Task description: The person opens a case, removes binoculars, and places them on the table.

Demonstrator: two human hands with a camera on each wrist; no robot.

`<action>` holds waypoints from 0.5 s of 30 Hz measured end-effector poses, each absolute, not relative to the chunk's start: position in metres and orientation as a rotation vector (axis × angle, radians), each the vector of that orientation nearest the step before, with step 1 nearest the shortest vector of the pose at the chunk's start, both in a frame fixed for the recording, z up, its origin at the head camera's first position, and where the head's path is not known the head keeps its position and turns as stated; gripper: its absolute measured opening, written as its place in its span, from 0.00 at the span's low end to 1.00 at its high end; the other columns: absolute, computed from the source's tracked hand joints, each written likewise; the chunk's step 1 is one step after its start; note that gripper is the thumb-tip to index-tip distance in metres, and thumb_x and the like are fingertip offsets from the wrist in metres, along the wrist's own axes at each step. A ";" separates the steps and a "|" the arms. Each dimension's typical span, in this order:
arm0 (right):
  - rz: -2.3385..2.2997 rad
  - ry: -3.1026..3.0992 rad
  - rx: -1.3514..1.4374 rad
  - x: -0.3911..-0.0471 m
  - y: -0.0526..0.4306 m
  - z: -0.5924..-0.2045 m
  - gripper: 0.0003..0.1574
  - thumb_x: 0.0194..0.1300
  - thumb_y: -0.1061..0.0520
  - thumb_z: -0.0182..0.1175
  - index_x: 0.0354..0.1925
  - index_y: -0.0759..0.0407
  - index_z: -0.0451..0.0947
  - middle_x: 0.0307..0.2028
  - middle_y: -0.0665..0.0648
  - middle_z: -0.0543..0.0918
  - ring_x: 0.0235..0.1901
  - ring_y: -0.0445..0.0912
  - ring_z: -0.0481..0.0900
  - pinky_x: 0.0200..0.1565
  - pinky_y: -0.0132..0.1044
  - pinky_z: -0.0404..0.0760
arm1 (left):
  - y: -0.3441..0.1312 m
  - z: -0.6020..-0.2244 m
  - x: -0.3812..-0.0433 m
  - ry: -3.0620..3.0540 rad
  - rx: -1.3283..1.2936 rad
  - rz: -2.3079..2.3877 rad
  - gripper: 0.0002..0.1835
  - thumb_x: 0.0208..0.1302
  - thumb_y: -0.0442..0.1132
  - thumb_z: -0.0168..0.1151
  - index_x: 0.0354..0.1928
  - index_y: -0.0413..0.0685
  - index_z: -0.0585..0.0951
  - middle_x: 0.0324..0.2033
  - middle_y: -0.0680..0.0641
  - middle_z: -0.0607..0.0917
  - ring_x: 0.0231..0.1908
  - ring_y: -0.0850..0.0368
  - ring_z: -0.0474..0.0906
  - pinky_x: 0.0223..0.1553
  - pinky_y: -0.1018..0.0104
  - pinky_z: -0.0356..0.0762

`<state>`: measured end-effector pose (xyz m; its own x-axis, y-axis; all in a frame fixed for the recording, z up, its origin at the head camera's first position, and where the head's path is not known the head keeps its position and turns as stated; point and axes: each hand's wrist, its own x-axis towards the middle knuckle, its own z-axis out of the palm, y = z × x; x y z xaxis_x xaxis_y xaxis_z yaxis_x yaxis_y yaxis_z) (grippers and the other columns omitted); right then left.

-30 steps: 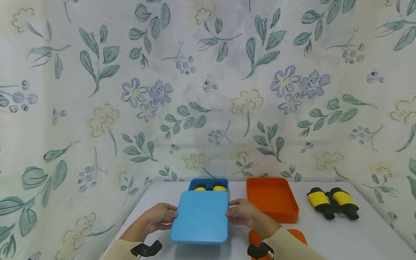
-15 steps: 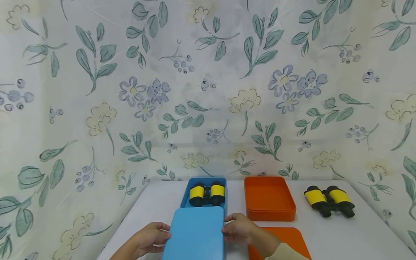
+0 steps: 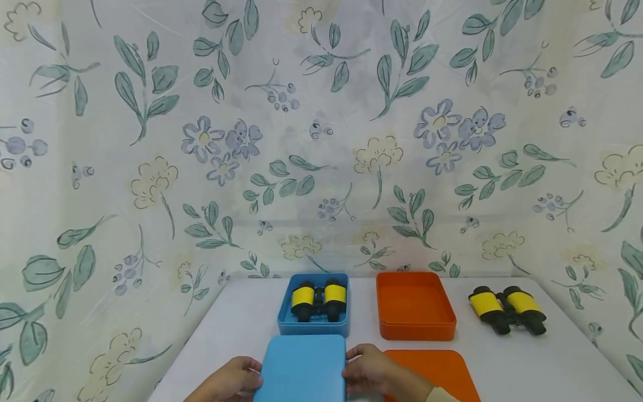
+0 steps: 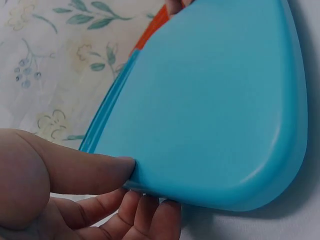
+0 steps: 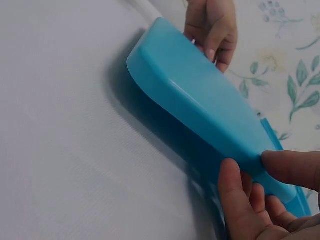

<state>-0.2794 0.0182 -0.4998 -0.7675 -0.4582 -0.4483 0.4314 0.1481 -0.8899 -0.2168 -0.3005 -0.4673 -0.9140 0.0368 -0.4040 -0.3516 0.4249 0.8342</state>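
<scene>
A light blue box lid [image 3: 303,368] is held between both hands, close over the near part of the table. My left hand [image 3: 232,379] pinches its left edge, thumb on top and fingers beneath, as the left wrist view shows. On the opposite edge my right hand [image 3: 369,371] has its thumb and fingers gripping the rim [image 5: 250,165]. Just beyond the lid stands a blue box [image 3: 313,328], uncovered, with yellow and black binoculars [image 3: 318,301] lying inside it. The lid's near edge runs out of the head view.
An orange box [image 3: 417,330] stands open to the right of the blue one, and an orange lid [image 3: 434,368] lies in front of it. Another pair of yellow and black binoculars [image 3: 507,310] rests on the white table [image 3: 562,363]. A floral cloth [image 3: 321,167] hangs behind.
Both hands have drawn the light blue lid toward the person and lower, off the blue box. The binoculars inside, partly covered before, now show whole.
</scene>
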 end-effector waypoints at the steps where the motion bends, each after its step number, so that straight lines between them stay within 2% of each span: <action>1: -1.691 1.761 -0.032 -0.279 0.018 -0.501 0.21 0.61 0.69 0.65 0.51 0.68 0.69 0.40 0.65 0.80 0.34 0.52 0.82 0.42 0.42 0.84 | -0.300 -0.469 -0.216 2.341 -0.286 1.470 0.18 0.63 0.31 0.59 0.51 0.25 0.70 0.37 0.37 0.78 0.37 0.43 0.81 0.39 0.44 0.81; 6: -1.669 1.790 -0.041 -0.275 0.015 -0.498 0.20 0.62 0.69 0.63 0.51 0.68 0.68 0.39 0.63 0.81 0.34 0.51 0.82 0.42 0.43 0.84 | -0.294 -0.474 -0.216 2.428 -0.349 1.374 0.17 0.62 0.31 0.60 0.49 0.25 0.72 0.35 0.39 0.80 0.36 0.43 0.81 0.38 0.42 0.81; 15: -1.556 2.041 -0.017 -0.269 0.005 -0.498 0.16 0.61 0.68 0.65 0.46 0.66 0.72 0.33 0.60 0.81 0.31 0.50 0.84 0.39 0.40 0.84 | -0.285 -0.478 -0.215 2.637 -0.352 1.156 0.14 0.57 0.31 0.66 0.42 0.28 0.76 0.29 0.44 0.79 0.31 0.50 0.78 0.35 0.50 0.81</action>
